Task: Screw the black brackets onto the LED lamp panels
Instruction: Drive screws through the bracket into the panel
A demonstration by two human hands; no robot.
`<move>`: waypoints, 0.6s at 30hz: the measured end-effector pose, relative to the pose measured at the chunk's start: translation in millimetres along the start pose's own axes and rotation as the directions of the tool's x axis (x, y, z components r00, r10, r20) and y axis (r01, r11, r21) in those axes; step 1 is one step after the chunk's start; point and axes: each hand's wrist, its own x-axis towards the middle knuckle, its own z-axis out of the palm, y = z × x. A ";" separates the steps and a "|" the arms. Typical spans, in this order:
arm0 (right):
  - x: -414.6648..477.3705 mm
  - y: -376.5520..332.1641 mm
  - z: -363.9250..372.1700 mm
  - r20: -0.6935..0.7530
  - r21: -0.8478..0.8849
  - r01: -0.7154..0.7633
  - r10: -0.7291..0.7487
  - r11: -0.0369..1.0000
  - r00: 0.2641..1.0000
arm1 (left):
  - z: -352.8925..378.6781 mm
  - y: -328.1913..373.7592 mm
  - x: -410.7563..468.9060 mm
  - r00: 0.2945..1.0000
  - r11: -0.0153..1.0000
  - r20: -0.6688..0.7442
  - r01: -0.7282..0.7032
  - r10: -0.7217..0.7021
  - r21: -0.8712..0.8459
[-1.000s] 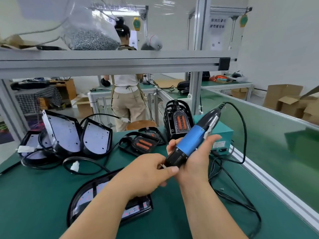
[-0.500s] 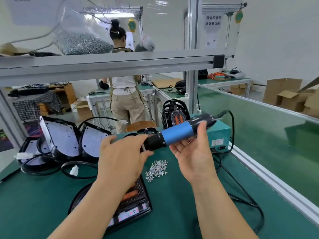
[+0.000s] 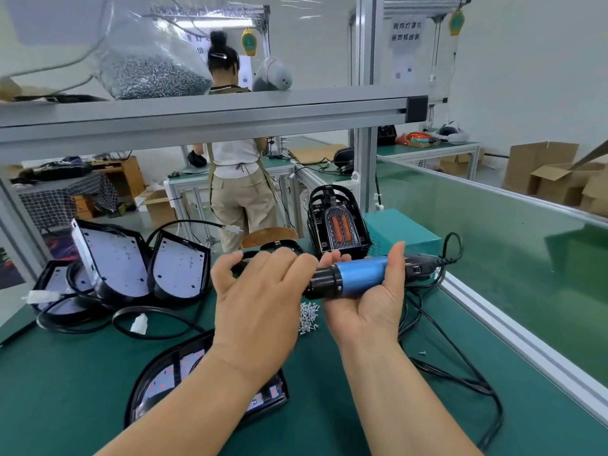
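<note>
The right hand [image 3: 365, 304] lies palm up and grips the screwdriver [image 3: 358, 280] round its blue barrel, thumb curled over the top and fingertips showing behind it. The tool lies nearly level above the desk [image 3: 65, 406]. Its black nose points at the left hand [image 3: 260, 297], whose back faces the camera. That hand's fingers are loosely bent with the thumb spread wide, and it grips nothing (whether it touches the nose is hidden).

Just below the screwdriver a small heap of screws [image 3: 309, 317] lies on the desk. Below and left of the screwdriver, partly under the left forearm, one LED panel [image 3: 164, 373] lies flat. Well to the screwdriver's left two more panels [image 3: 115, 258] lean upright among black cables. Just behind the screwdriver stands a black bracket [image 3: 339, 225] with an orange insert, and a teal box [image 3: 401, 232] sits beside it. From the screwdriver's rear end its cord [image 3: 460, 373] loops down across the desk.
</note>
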 end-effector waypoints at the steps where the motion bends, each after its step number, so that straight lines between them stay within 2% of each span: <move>1: 0.6 -2.9 -2.2 0.031 0.004 0.009 -0.009 1.000 0.999 | -4.3 6.0 -0.7 0.998 1.000 0.065 -0.008 0.008 -0.006; 4: 2.3 -15.8 -7.7 0.191 -0.154 0.051 -0.021 0.987 0.981 | -19.0 14.2 0.2 0.925 0.999 0.379 -0.019 0.002 0.041; 5: 2.5 -19.7 -8.7 0.259 -0.200 0.051 0.002 0.978 0.966 | -23.4 11.3 4.2 0.901 0.999 0.434 0.032 -0.017 -0.029; 6: 2.8 -22.3 -9.6 0.321 -0.229 0.040 0.036 0.972 0.946 | -28.8 7.1 10.8 0.893 0.982 0.450 0.110 -0.031 -0.151; 8: 2.5 -23.3 -9.7 0.420 -0.256 0.004 0.108 0.967 0.901 | -33.5 -1.9 27.4 0.912 0.883 0.405 0.241 -0.064 -0.403; 9: 1.7 -21.9 -9.3 0.451 -0.268 -0.008 0.133 0.963 0.882 | -31.6 -4.4 35.2 0.913 0.848 0.400 0.274 -0.081 -0.454; 14: -1.2 -8.9 -8.2 0.456 -0.293 -0.029 0.166 0.956 0.874 | 0.0 7.4 51.5 0.841 0.745 0.539 0.386 -0.042 -0.544; 18: -1.4 -8.5 -10.5 0.425 -0.279 -0.013 0.136 0.960 0.895 | 12.4 6.4 53.0 0.849 0.704 0.522 0.416 -0.075 -0.575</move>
